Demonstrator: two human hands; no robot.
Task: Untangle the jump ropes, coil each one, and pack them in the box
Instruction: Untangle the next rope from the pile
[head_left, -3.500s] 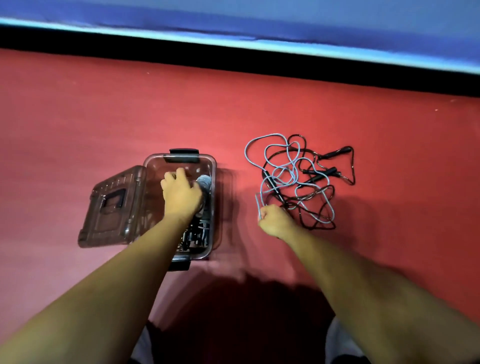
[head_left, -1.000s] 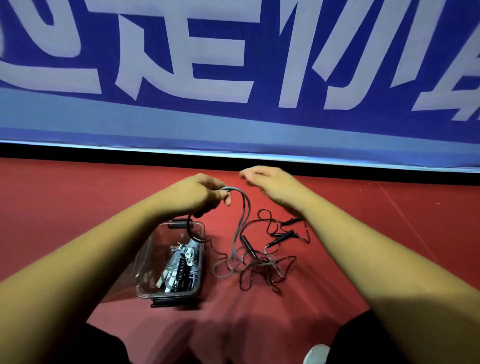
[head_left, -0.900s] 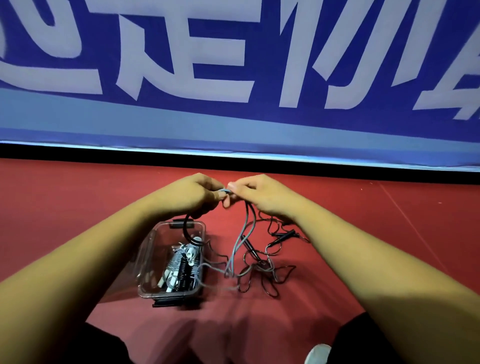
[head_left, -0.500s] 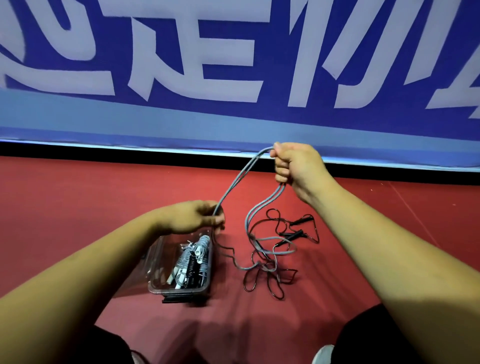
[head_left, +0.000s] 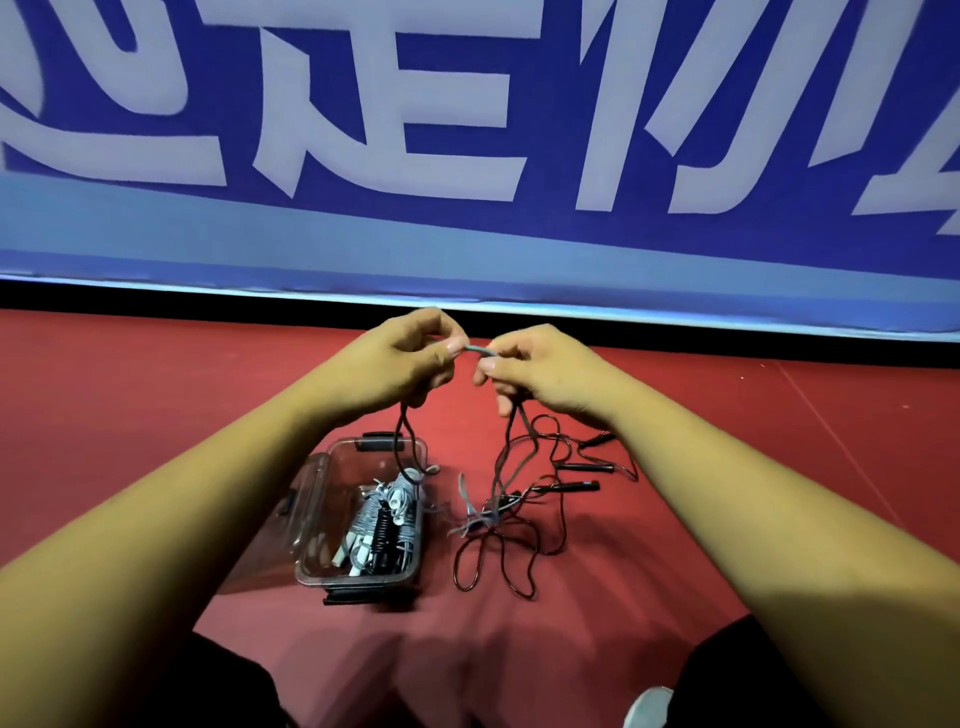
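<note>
Pinching the thin grey-blue jump rope (head_left: 478, 349) between left hand (head_left: 395, 364) and right hand (head_left: 540, 370), raised beside the clear plastic box (head_left: 313, 499), we risk cinching its floor tangle with the thin black jump rope (head_left: 571, 487) if we yank.

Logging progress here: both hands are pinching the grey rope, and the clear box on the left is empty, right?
Not quite. The head view shows the clear box holds coiled ropes. The rest stands: left hand and right hand pinch the grey rope.
</note>
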